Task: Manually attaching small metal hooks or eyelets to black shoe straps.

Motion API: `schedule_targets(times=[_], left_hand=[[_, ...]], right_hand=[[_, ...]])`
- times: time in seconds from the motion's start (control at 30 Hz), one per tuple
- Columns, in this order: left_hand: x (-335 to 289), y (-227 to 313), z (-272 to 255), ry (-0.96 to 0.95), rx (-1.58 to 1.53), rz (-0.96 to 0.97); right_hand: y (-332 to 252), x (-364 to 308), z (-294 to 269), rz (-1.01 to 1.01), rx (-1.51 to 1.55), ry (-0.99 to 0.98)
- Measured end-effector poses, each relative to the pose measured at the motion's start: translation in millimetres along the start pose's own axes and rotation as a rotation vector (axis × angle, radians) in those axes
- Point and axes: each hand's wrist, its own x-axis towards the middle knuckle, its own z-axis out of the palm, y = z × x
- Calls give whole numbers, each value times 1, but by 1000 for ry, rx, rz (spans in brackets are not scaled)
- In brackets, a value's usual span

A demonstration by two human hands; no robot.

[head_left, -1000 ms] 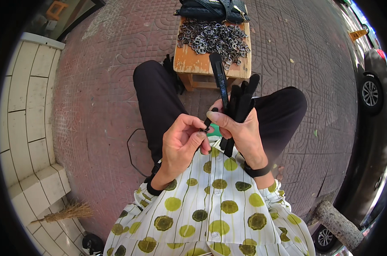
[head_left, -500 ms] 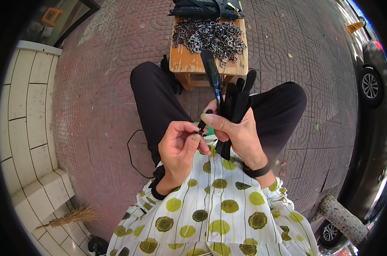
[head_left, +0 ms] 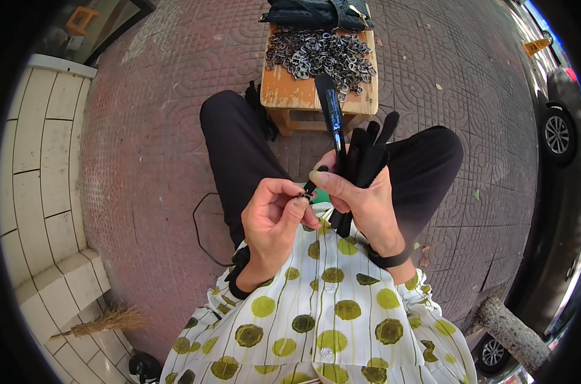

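Between the thumb and fingers of my left hand (head_left: pixel 268 217) is a small dark metal buckle (head_left: pixel 306 196). The narrow end of a black strap (head_left: pixel 314 182) meets the buckle; whether it passes through cannot be made out. My right hand (head_left: pixel 370 208) pinches that strap end with thumb and finger. Its other fingers are closed round a bundle of black straps (head_left: pixel 366 157), one long shiny strap (head_left: pixel 332 112) standing up above the rest. Both hands are close together over my lap. Ahead, many loose metal buckles (head_left: pixel 322 56) lie heaped on a worn wooden stool (head_left: pixel 290 93).
A black bag (head_left: pixel 313 14) lies at the stool's far end. My knees flank the hands. On the left are a pale tiled wall (head_left: pixel 56 166) and a straw broom (head_left: pixel 104 322). A parked car (head_left: pixel 546 185) and a tree trunk (head_left: pixel 513 333) stand on the right.
The view has shifted slightly, so the stool and hands appear a little farther right. Both hands keep the same grip, with the buckle still at the strap end.
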Motion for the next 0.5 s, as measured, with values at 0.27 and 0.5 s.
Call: schedule_targets(times=[0.27, 0.5], left_hand=[[0, 7, -1, -10, 30, -57], [3, 11, -3, -7, 105, -158]], right_hand=[[-3, -1, 2, -47, -43, 7], [9, -1, 3, -152, -112, 3]])
